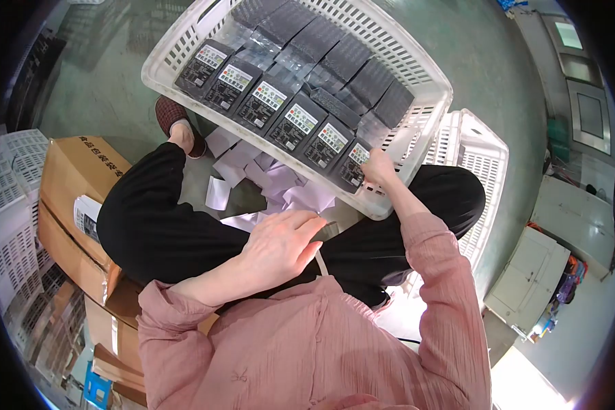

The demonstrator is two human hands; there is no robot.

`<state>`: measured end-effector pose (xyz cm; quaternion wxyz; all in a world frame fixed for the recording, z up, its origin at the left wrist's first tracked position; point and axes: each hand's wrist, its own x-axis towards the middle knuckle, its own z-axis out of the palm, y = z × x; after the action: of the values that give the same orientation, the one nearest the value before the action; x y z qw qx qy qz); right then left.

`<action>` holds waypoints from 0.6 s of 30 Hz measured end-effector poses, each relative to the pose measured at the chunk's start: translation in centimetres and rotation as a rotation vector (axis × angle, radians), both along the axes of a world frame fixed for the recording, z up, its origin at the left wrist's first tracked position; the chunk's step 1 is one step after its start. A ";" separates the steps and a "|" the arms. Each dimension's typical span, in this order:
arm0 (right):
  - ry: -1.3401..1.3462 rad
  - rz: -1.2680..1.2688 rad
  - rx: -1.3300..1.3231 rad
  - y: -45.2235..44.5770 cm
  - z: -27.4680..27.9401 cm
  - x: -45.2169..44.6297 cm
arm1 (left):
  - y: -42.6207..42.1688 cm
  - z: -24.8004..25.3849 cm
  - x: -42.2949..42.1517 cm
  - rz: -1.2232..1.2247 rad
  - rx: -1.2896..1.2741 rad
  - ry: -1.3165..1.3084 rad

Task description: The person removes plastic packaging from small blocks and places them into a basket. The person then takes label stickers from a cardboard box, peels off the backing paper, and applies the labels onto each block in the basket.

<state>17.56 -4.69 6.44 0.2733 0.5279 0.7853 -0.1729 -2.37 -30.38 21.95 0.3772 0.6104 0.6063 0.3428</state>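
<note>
A white plastic crate (294, 160) rests across my knees, holding rows of dark packets. My right hand (378, 167) is closed on the edge of the rightmost front packet (349, 166), a black pack with a white and green label; its fingertips are partly hidden. Beside it in the same row stands another labelled packet (328, 145). My left hand (283, 239) hovers over my lap below the crate, back upward, thumb apart from the fingers. A small greyish see-through thing (329, 231) shows just past its fingertips; I cannot tell if they touch.
White paper slips (280, 179) lie scattered on the floor under the crate. Cardboard boxes (82, 178) stand at my left, near stacked white crates (14, 178). Another white crate (482, 147) sits by my right knee. Pale cabinets (529, 273) are at the right.
</note>
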 end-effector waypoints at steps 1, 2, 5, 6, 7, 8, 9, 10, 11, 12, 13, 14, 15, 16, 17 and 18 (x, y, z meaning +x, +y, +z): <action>0.002 0.006 -0.001 0.0 0.0 0.0 | 0.0 -0.1 0.0 -0.001 -0.001 0.003; 0.004 0.013 -0.002 0.0 -0.1 0.0 | 0.1 -0.3 0.0 0.004 0.009 0.014; 0.011 0.016 0.014 0.0 -0.3 0.1 | 0.1 -0.6 0.2 0.015 0.030 0.039; 0.013 0.016 0.015 -0.1 -0.4 0.1 | 0.2 -0.7 0.2 0.020 0.043 0.050; 0.011 0.022 0.021 -0.1 -0.4 0.2 | 0.2 -0.7 0.2 0.019 0.043 0.053; 0.008 0.028 0.028 -0.2 -0.4 0.1 | 0.2 -0.8 0.2 0.018 0.046 0.054; 0.011 0.029 0.030 -0.3 -0.3 0.1 | 0.3 -0.8 0.2 0.018 0.049 0.056; 0.010 0.013 0.039 -0.3 -0.3 0.0 | 0.3 -0.8 0.3 0.020 0.051 0.059; 0.009 -0.003 0.048 -0.5 -0.1 -0.1 | 0.4 -0.8 0.3 0.024 0.057 0.059; 0.012 -0.002 0.049 -0.6 0.1 -0.3 | 0.4 -0.9 0.3 0.027 0.064 0.059; 0.013 -0.010 0.040 -0.6 0.4 -0.5 | 0.4 -0.8 0.3 0.027 0.065 0.062; 0.013 -0.019 0.031 -0.7 0.6 -0.5 | 0.5 -0.8 0.2 0.010 0.034 0.070; 0.016 -0.018 0.032 -0.8 0.8 -0.6 | 0.5 -0.8 0.2 -0.006 0.004 0.078; 0.010 0.002 0.029 -0.9 1.0 -0.7 | 0.5 -0.9 0.2 -0.005 0.005 0.082; 0.004 0.022 0.027 -1.0 1.5 -0.9 | 0.5 -1.0 0.2 0.003 0.029 0.109; 0.009 0.023 0.029 -1.0 2.0 -1.1 | 0.5 -1.1 0.2 0.012 0.053 0.137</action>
<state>16.44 -5.74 8.47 0.2644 0.5218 0.7950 -0.1606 -2.18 -29.88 20.89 0.3166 0.6387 0.6248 0.3186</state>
